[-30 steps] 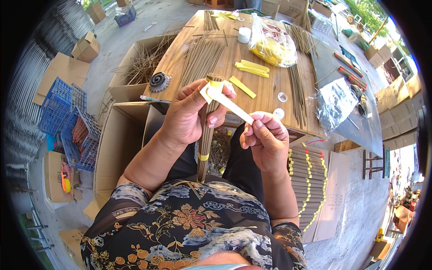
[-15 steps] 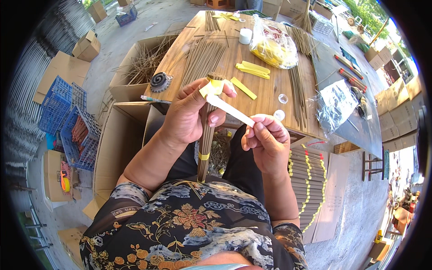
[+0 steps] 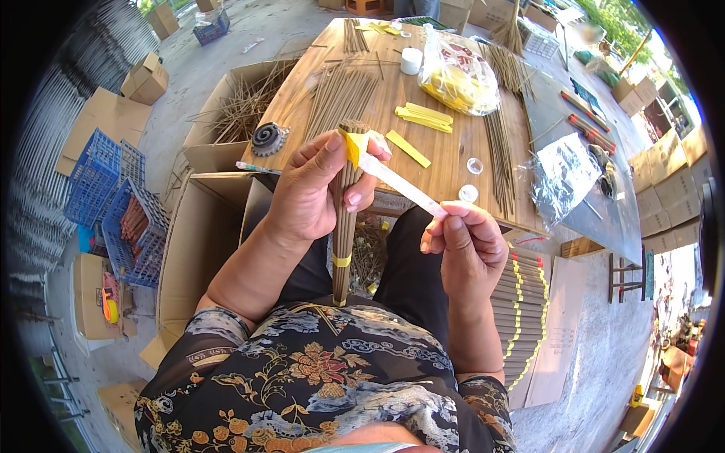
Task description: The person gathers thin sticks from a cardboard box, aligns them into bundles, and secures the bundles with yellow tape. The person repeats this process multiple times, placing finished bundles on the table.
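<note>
My left hand (image 3: 321,177) is closed around the upper part of an upright bundle of incense sticks (image 3: 343,226), thin and brown. A yellow band circles the bundle lower down, and its bottom end rests near my lap. Near the top, a paper strip (image 3: 404,185), yellow on one face and whitish on the other, is folded over the sticks under my left fingers. It stretches taut down to the right, where my right hand (image 3: 468,245) pinches its free end between thumb and fingers. Loose yellow strips (image 3: 424,117) lie on the wooden table (image 3: 445,155) beyond.
Loose sticks (image 3: 340,98), a plastic bag with yellow contents (image 3: 461,79) and a white jar (image 3: 411,60) are on the table. An open cardboard box (image 3: 204,249) stands at left, near blue crates (image 3: 136,230). Several banded bundles (image 3: 521,309) lie at right.
My right hand has moved right and slightly down, drawing the strip's end along. The strip now sits tighter and flatter against the bundle's top. My left hand has stayed nearly in place.
</note>
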`<state>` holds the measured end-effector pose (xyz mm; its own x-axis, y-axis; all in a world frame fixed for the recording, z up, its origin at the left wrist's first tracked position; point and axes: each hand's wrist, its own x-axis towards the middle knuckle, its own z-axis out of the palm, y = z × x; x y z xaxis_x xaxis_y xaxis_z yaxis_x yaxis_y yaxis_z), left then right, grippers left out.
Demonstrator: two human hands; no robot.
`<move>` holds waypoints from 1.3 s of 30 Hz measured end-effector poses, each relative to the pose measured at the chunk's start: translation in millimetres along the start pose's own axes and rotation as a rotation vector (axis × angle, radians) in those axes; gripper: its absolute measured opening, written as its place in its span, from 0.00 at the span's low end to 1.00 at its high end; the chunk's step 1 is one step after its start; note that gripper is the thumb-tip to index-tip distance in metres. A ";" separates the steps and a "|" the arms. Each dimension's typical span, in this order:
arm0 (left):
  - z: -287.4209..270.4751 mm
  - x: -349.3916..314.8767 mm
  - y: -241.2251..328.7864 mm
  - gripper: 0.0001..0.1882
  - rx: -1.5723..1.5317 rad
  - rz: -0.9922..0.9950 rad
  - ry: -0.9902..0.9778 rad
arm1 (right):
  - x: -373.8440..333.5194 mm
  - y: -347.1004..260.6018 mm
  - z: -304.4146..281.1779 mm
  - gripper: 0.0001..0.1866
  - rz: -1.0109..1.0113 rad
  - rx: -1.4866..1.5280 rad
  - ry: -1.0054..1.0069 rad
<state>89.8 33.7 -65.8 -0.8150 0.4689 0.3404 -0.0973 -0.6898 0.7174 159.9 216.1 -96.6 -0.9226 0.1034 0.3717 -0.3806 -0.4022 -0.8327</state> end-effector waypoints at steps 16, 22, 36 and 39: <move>4.2 -0.9 -6.2 0.19 0.000 0.006 -0.003 | -1.5 2.4 10.6 0.09 0.102 0.206 0.014; -1.4 1.6 -5.7 0.21 0.013 0.013 -0.055 | -4.5 2.0 9.8 0.08 0.132 0.258 -0.055; -5.4 1.7 -9.0 0.16 -0.076 0.030 -0.049 | -0.6 9.9 7.4 0.08 0.156 0.187 -0.032; -4.2 3.1 -7.0 0.17 -0.041 0.024 -0.075 | -1.1 10.0 6.5 0.08 0.151 0.187 -0.041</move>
<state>85.5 37.7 -72.4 -0.7726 0.4908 0.4028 -0.1030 -0.7229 0.6832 157.5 206.1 -102.7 -0.9633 -0.0058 0.2683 -0.2169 -0.5722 -0.7910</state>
